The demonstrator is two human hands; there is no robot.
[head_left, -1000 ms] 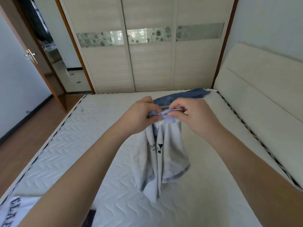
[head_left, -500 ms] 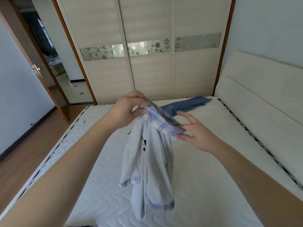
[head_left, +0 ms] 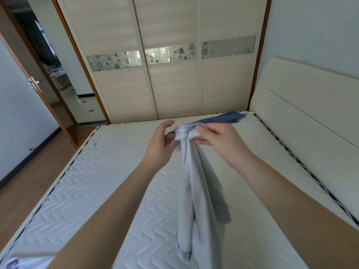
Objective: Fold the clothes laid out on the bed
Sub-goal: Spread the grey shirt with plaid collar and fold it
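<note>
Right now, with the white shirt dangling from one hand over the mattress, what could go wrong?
1. Only the right hand pinches the white shirt, at a bunched edge; the left hand is open beside it, so the shirt could slip.
2. The shirt hangs twisted in a rope, so laying it on the mattress now would likely trap creases.
3. The blue garment lies just behind and might get snagged.
</note>
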